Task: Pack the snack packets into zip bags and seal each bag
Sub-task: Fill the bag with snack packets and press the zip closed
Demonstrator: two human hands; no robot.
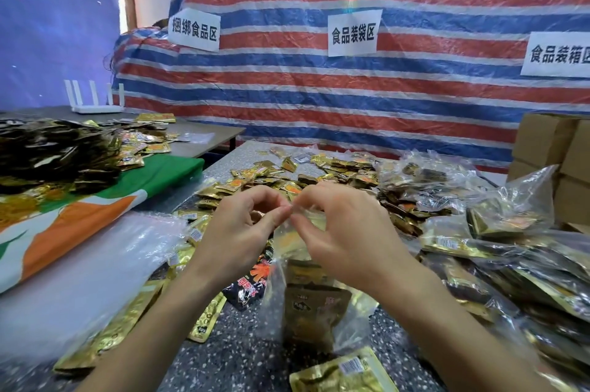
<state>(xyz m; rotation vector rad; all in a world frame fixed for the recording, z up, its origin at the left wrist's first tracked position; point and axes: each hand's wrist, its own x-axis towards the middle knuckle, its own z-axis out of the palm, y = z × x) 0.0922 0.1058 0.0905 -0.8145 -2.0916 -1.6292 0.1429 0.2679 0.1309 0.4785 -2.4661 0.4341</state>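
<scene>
While the zip bag [314, 295] hangs below, left hand [238, 232] and right hand [346, 241] pinch its top.

A single head-worn wide-angle view — it looks forward and down over the speckled table [242, 356], close above the left hand [236, 232] and right hand [348, 241], facing the striped tarp wall [319, 97] behind.

Watching the feed from my end, I can read three white paper signs stuck on the striped tarp [415, 97]. The left sign [194, 30] says 捆绑食品区 and the middle sign [353, 33] says 食品装袋区. The right sign [558, 54] reads 食品装箱, with its last character cut off at the frame edge. The gold packets [332, 380] have barcode labels [353, 366], but their print's too blurry for me.
</scene>
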